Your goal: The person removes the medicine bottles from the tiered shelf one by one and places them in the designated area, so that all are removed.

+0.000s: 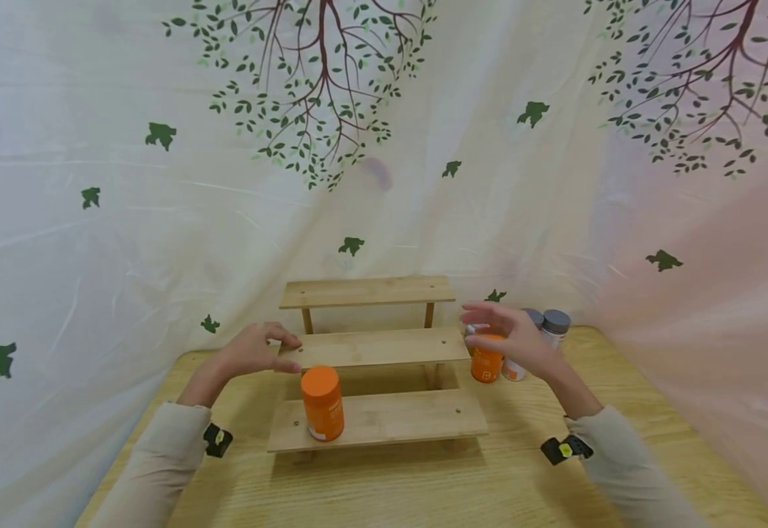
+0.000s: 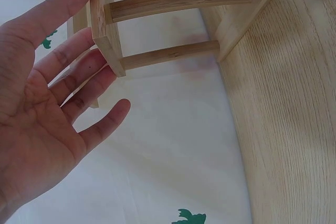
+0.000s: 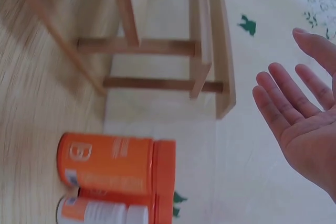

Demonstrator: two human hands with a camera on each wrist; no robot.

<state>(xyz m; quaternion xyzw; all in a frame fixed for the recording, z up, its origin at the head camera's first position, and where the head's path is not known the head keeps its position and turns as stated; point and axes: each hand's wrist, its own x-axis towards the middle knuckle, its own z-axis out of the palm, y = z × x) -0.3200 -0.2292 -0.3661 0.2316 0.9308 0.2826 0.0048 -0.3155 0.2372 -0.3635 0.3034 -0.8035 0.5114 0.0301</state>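
Note:
A three-step wooden rack (image 1: 373,348) stands on the table. An orange bottle with an orange lid (image 1: 322,403) stands at the left end of its lowest step. My left hand (image 1: 261,350) is open and its fingers (image 2: 79,51) touch the left end of the middle step (image 2: 105,30). My right hand (image 1: 505,334) hovers open, fingers spread, just above a second orange bottle (image 1: 486,364) on the table right of the rack. In the right wrist view that bottle (image 3: 115,161) lies below the open palm (image 3: 304,114), which holds nothing.
Behind the right hand stand a white-and-orange bottle (image 1: 513,369) and two grey-lidded bottles (image 1: 555,326). A white curtain with a tree print (image 1: 331,110) hangs close behind the wooden table (image 1: 423,484). The rack's top step is bare.

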